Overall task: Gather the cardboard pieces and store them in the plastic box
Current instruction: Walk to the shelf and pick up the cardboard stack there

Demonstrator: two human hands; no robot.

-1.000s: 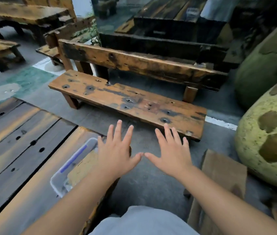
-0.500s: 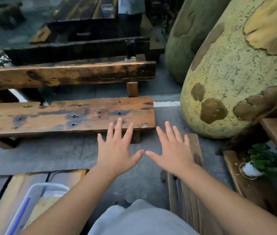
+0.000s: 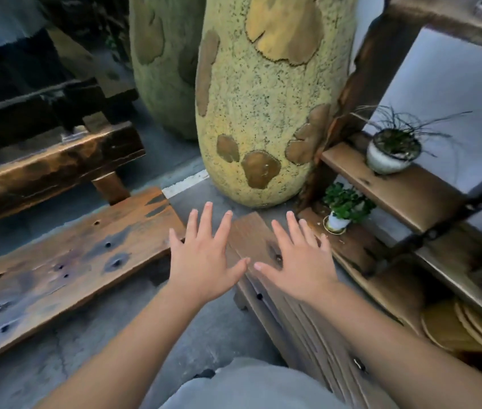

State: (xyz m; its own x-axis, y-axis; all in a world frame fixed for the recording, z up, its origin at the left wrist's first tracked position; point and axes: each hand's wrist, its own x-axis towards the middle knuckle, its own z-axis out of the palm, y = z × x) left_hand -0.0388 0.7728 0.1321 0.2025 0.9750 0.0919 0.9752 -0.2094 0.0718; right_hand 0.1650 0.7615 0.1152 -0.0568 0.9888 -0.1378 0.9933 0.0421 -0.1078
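Observation:
My left hand (image 3: 204, 258) and my right hand (image 3: 299, 261) are both stretched out in front of me, palms down, fingers spread, thumbs almost touching. Neither hand holds anything. They hover above the end of a low brown wooden bench (image 3: 266, 246) and the grey floor. The plastic box and the cardboard pieces are not in view now.
A long worn wooden bench (image 3: 65, 270) lies at the left, another dark bench (image 3: 50, 163) behind it. A big yellow speckled sculpture (image 3: 263, 107) stands ahead. Wooden shelves (image 3: 405, 187) at the right carry two potted plants (image 3: 393, 149) and stacked round wooden plates (image 3: 467, 326).
My view has swung to the right: the table with the plastic box has left the frame, and the sculpture and shelves have come in. My hands keep the same spread pose.

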